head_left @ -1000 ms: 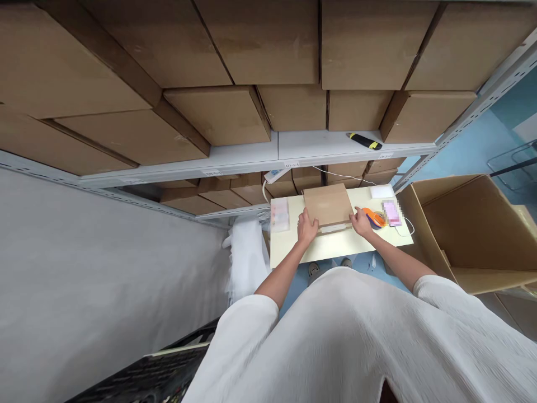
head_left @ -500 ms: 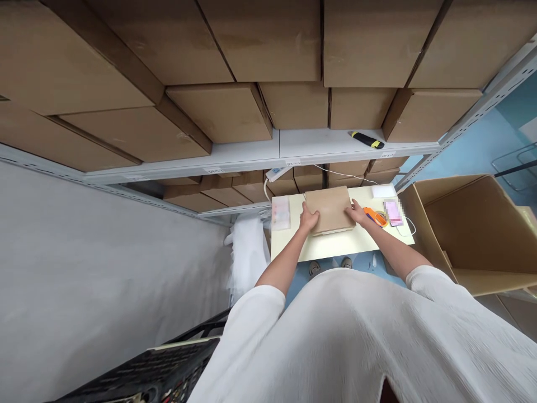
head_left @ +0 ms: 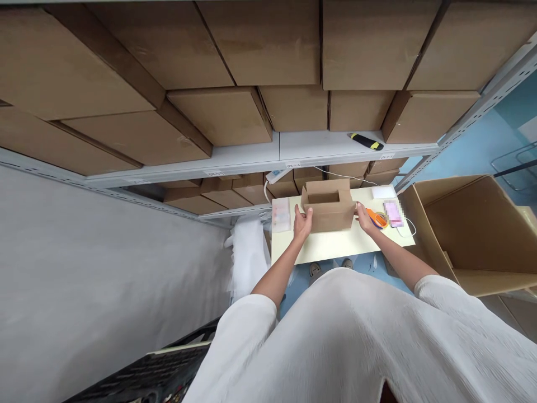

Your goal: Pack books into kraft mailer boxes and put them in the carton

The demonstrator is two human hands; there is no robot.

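Note:
A small brown cardboard box (head_left: 329, 210) stands upright on the pale yellow table (head_left: 335, 246), its top open and flaps raised. My left hand (head_left: 302, 221) grips its left side, fingers closed against the wall. My right hand (head_left: 364, 217) holds the right side the same way. Just right of my right hand lies an orange tape dispenser (head_left: 376, 218).
A clear plastic case (head_left: 280, 214) lies at the table's left end. A pink item (head_left: 392, 212) and a white pad (head_left: 382, 192) lie at the right. A large open carton (head_left: 470, 229) stands to the right. Shelves of brown cartons (head_left: 260, 73) rise behind, with a yellow-black knife (head_left: 365, 141).
The flat brown cardboard under my hands has been turned up into an open box. Both hands moved from its top surface to its two sides.

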